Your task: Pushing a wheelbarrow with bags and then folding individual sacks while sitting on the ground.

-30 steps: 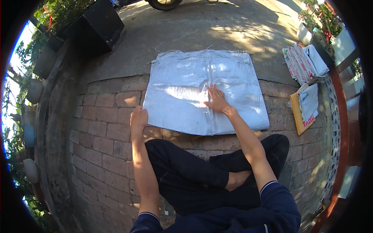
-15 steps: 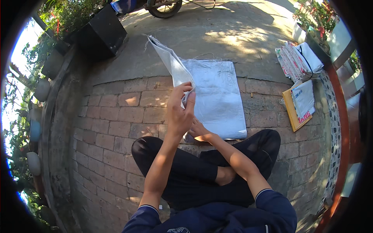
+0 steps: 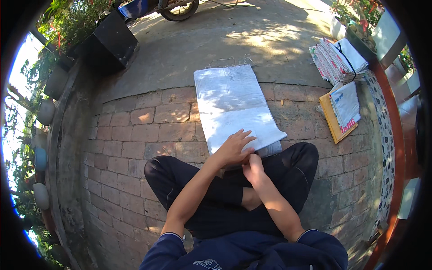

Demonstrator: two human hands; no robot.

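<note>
A folded white woven sack (image 3: 231, 96) lies flat on the bricks before my crossed legs, frayed threads along its far edge. My left hand (image 3: 235, 147) rests on its near end, fingers spread and open. Close against it, at the sack's near edge, my right hand (image 3: 254, 167) is closed with curled fingers. What those fingers hold, if anything, is hidden. A greyish lower layer (image 3: 270, 149) shows under the lifted near right corner of the white top layer.
To the right lie a bundle of folded printed sacks (image 3: 330, 60) with a dark strap and a yellow-and-white folded stack (image 3: 338, 114). A black planter (image 3: 108, 42) stands far left, a motorbike wheel (image 3: 180, 11) at the back. A low ledge (image 3: 67, 148) runs along the left.
The raised flap of the sack has been folded down flat to the right. My left hand has let go of it and moved down onto the sack; my right hand has shifted right and curled.
</note>
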